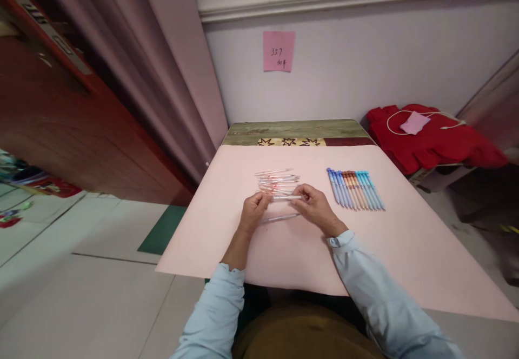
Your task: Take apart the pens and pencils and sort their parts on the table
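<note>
Head view: left hand and right hand pinch a stick at opposite ends, probably to steady it, beside the pile; the pens (blue and brown) lie in a row, presumably for order.

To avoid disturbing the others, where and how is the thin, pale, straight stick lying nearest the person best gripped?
Probably pinch the stick at mid-length from above, on the person's side: it is slim, lies crosswise and sits apart from the thin pale sticks beyond.
</note>
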A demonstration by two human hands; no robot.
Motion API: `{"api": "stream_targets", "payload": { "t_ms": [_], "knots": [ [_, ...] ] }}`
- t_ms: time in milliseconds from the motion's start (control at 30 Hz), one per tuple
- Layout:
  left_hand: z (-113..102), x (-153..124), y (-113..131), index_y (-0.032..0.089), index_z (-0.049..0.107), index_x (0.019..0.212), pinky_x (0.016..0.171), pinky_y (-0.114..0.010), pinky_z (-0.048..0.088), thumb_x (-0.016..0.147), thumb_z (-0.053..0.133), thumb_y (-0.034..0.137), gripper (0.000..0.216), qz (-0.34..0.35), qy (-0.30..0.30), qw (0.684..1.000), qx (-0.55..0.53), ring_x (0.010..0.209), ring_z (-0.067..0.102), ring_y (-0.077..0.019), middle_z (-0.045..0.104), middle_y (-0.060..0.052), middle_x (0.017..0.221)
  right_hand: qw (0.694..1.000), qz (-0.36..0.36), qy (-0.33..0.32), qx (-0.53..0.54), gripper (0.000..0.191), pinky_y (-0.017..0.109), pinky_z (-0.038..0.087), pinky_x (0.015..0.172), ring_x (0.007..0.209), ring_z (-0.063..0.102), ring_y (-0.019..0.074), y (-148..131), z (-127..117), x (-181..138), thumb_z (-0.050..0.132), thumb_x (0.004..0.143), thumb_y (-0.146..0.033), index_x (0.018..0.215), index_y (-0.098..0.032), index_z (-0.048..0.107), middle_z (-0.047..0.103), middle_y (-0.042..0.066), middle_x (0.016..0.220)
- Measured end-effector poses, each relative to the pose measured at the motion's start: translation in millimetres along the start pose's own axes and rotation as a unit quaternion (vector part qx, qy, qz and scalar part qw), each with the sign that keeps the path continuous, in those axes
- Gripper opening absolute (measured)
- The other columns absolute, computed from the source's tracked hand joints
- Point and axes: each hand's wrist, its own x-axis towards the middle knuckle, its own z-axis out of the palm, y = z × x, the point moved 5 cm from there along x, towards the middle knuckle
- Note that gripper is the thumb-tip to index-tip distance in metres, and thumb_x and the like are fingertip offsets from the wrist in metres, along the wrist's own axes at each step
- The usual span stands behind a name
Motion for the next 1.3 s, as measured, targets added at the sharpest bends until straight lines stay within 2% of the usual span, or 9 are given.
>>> {"api": "stream_targets", "payload": {
  "t_ms": [100, 267, 433, 600, 767, 933, 1033, 1167, 1300],
  "knots": [
    [-2, -1, 4, 0.017, 0.063, 0.069, 0.059, -0.024, 0.039, 0.089, 0.058, 0.045, 0.035, 0.002, 0.007, 1.000, 0.011, 0.058, 0.046, -0.0111, 0.051, 0.003, 0.059, 1.000, 0.012, 0.007, 0.000, 0.033, 0.024, 0.041, 0.063, 0.069, 0.054, 0.0146, 1, -1, -1, 0.071, 0.079, -0.043, 0.103, -0.021, 0.064, 0.063, -0.001, 0.079],
    [-2, -2, 5, 0.018, 0.060, 0.068, 0.058, -0.024, 0.036, 0.089, 0.058, 0.044, 0.034, -0.003, 0.015, 1.000, 0.007, 0.057, 0.042, -0.0107, 0.046, 0.003, 0.059, 0.998, 0.050, -0.006, -0.042, 0.037, 0.025, 0.034, 0.055, 0.055, 0.046, 0.0130, 10, 1, -1, 0.051, 0.093, -0.048, 0.071, -0.020, 0.063, 0.051, -0.003, 0.056],
    [-3, -2, 4, 0.019, 0.055, 0.064, 0.054, -0.024, 0.034, 0.090, 0.057, 0.045, 0.037, -0.020, 0.027, 0.999, 0.002, 0.054, 0.038, -0.0105, 0.043, 0.004, 0.056, 1.000, 0.005, 0.027, -0.013, 0.035, 0.025, 0.042, 0.065, 0.070, 0.054, 0.0145, 6, -3, -1, 0.067, 0.082, -0.046, 0.106, -0.021, 0.063, 0.065, 0.000, 0.082],
    [-4, -2, 4, 0.019, 0.057, 0.065, 0.053, -0.024, 0.035, 0.089, 0.058, 0.046, 0.036, -0.023, 0.024, 0.999, 0.003, 0.054, 0.039, -0.0105, 0.044, 0.004, 0.057, 0.998, 0.053, 0.007, -0.036, 0.036, 0.025, 0.037, 0.056, 0.057, 0.048, 0.0136, 10, -2, -1, 0.050, 0.093, -0.047, 0.071, -0.020, 0.062, 0.054, -0.002, 0.058],
    [-5, -2, 2, 0.019, 0.051, 0.060, 0.054, -0.024, 0.035, 0.090, 0.057, 0.047, 0.042, -0.021, 0.038, 0.999, 0.000, 0.054, 0.041, -0.0106, 0.044, 0.003, 0.055, 0.999, 0.013, 0.034, -0.008, 0.028, 0.025, 0.042, 0.064, 0.068, 0.054, 0.0146, 6, -5, 0, 0.065, 0.083, -0.045, 0.098, -0.021, 0.065, 0.064, 0.000, 0.077],
    [-6, -2, 1, 0.020, 0.051, 0.061, 0.053, -0.024, 0.034, 0.089, 0.058, 0.048, 0.041, -0.027, 0.040, 0.999, -0.003, 0.053, 0.039, -0.0106, 0.042, 0.004, 0.054, 0.998, 0.060, 0.010, -0.029, 0.035, 0.025, 0.035, 0.055, 0.056, 0.045, 0.0131, 15, -2, 0, 0.055, 0.091, -0.048, 0.071, -0.020, 0.063, 0.051, -0.002, 0.058],
    [-8, -1, 0, 0.020, 0.048, 0.059, 0.052, -0.024, 0.034, 0.090, 0.056, 0.049, 0.043, -0.027, 0.052, 0.998, -0.002, 0.053, 0.038, -0.0106, 0.040, 0.004, 0.053, 0.999, 0.013, 0.037, 0.001, 0.024, 0.026, 0.042, 0.064, 0.068, 0.052, 0.0150, 9, -4, 1, 0.064, 0.085, -0.044, 0.085, -0.020, 0.065, 0.061, 0.000, 0.073],
    [-8, -1, 0, 0.020, 0.047, 0.059, 0.053, -0.024, 0.034, 0.090, 0.056, 0.049, 0.043, -0.025, 0.053, 0.998, 0.001, 0.053, 0.037, -0.0106, 0.040, 0.004, 0.053, 0.999, 0.000, 0.049, 0.003, 0.036, 0.027, 0.044, 0.069, 0.076, 0.058, 0.0164, 7, -6, 2, 0.068, 0.082, -0.044, 0.109, -0.021, 0.064, 0.066, 0.002, 0.087],
    [-8, -1, 2, 0.020, 0.047, 0.060, 0.054, -0.024, 0.035, 0.090, 0.056, 0.047, 0.042, -0.011, 0.053, 0.998, 0.008, 0.054, 0.038, -0.0105, 0.041, 0.004, 0.055, 0.997, 0.052, 0.015, -0.048, 0.028, 0.025, 0.037, 0.056, 0.060, 0.051, 0.0142, 17, -3, 0, 0.056, 0.091, -0.046, 0.085, -0.022, 0.069, 0.059, -0.002, 0.063]
  ]
}}
